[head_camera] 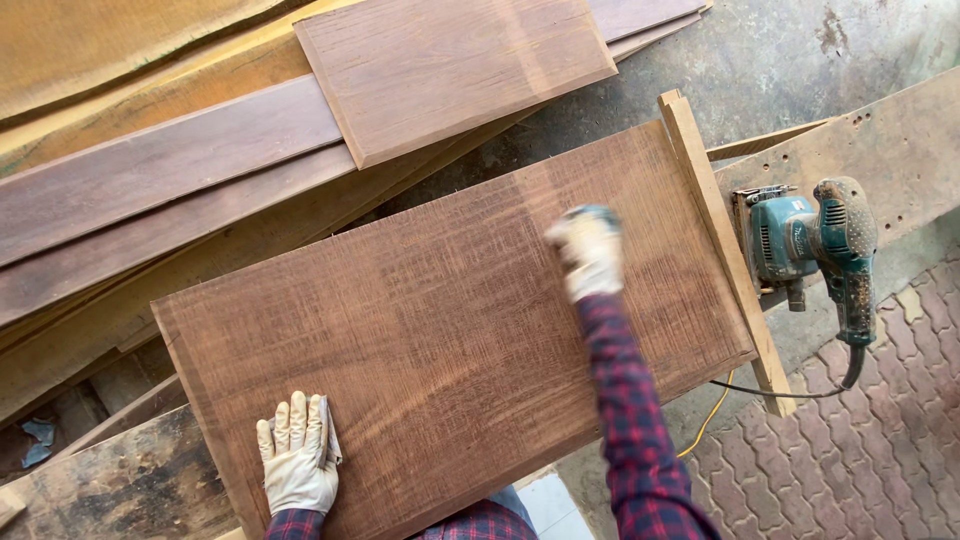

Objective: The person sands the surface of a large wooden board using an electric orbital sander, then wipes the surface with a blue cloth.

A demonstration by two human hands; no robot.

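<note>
Left hand [297, 462] lies flat, fingers spread, at the panel's [440, 330] 7 o'clock corner, probably to pin it, while the blurred right hand [588, 252] rubs toward 2 o'clock, grip unreadable, sander [815, 250] parked at 3.

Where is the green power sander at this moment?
In the head view the green power sander lies at the right side, on a pale plank just beyond the upright wooden strip at the brown board's right end, right of the right hand.
</note>
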